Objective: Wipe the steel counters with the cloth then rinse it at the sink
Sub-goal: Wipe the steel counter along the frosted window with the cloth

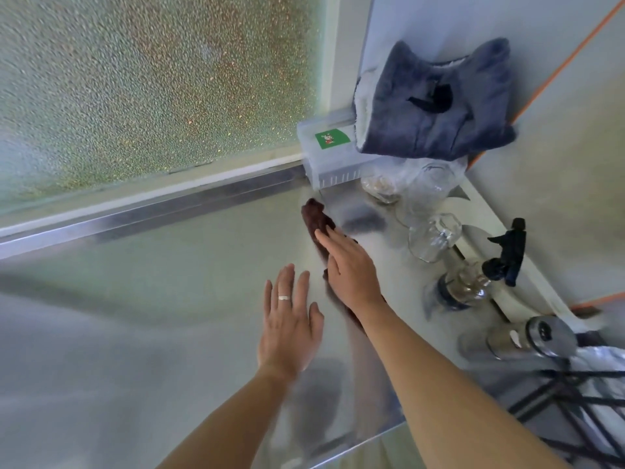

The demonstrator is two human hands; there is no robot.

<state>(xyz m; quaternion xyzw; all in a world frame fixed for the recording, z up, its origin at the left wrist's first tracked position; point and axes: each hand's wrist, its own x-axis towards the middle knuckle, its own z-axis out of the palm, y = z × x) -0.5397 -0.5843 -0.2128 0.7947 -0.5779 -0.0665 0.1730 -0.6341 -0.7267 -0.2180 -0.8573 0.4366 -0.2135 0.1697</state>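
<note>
A dark maroon cloth (316, 216) lies stretched out on the steel counter (162, 265), near its back right corner. My right hand (350, 269) lies flat on top of the cloth, fingers straight and pointing toward the back; most of the cloth is hidden under the hand and forearm. My left hand (291, 319), with a ring on one finger, hovers flat and open just left of it, touching nothing that I can see. No sink is in view.
A clear plastic box (333, 154) with a green sticker stands in the back corner, a folded grey towel (436, 103) on top. Glass jars (433, 236), a dark spray bottle (509, 250) and a metal-lidded jar (527, 340) line the right edge. Frosted window (152, 89) behind.
</note>
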